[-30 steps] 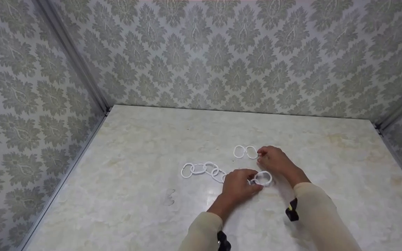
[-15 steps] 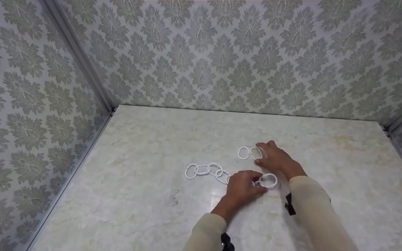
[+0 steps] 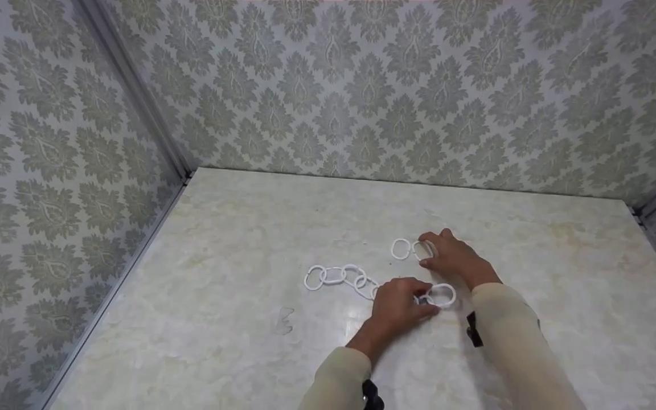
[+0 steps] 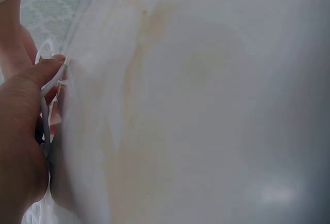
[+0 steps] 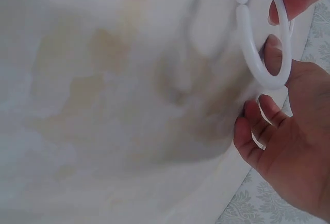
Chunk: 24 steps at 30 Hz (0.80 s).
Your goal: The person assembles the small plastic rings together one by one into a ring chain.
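My left hand (image 3: 397, 304) grips a chain of white plastic links (image 3: 333, 275) near its right end. The chain's end link (image 3: 454, 295) sticks out past the thumb and fingers; it looms large, with a split in its side, in the right wrist view. Beyond it, my right hand (image 3: 452, 256) has thumb and forefinger on opposite edges of a loose white link (image 3: 414, 249) on the table. A second loose link (image 3: 401, 249) lies just left of that one. In the left wrist view a link (image 4: 45, 116) passes by the left thumb. The palm hides part of the chain.
The pale marbled table (image 3: 237, 228) extends around both hands. Patterned wall panels (image 3: 333, 102) stand behind it and at both sides. A grey, wavy-edged mark (image 3: 285, 320) shows on the tabletop left of the left forearm.
My right hand has gone from touching the right edge of the right-hand loose link to spanning it with thumb and forefinger. The left hand keeps its grip on the chain. The head view has shifted slightly.
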Available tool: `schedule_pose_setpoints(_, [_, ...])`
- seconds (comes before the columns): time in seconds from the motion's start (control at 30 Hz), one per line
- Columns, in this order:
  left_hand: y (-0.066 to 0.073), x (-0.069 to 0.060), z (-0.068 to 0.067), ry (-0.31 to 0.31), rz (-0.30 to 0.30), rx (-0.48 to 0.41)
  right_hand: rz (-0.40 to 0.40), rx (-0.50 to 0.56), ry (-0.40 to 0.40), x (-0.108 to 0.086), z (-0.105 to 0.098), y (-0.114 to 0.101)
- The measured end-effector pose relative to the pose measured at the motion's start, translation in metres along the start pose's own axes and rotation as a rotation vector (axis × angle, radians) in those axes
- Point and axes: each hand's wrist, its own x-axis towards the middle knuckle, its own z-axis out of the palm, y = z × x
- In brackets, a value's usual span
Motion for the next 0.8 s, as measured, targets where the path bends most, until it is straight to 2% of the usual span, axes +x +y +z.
schedule_pose_setpoints(0.2, [0.0, 0.001, -0.001, -0.011, -0.015, -0.011, -0.019, 0.054, -0.023, -0.004, -0.008, 0.001])
schedule_pose_setpoints(0.4, [-0.002, 0.0, 0.0, -0.018, -0.042, -0.036, -0.083, 0.075, 0.01, -0.006, -0.006, 0.01])
schedule_pose_setpoints(0.5, [-0.002, 0.0, 0.001, -0.02, -0.051, -0.046, -0.09, 0.098, 0.018, -0.008, -0.003, 0.017])
schedule_pose_setpoints(0.6, [-0.001, 0.001, 0.001, -0.022, -0.05, -0.046, -0.083, 0.145, 0.062, -0.013, 0.0, 0.024])
schedule_pose_setpoints(0.8, [0.0, 0.003, 0.001, -0.022, -0.029, -0.022, -0.114, 0.306, 0.216, -0.032, 0.006, 0.037])
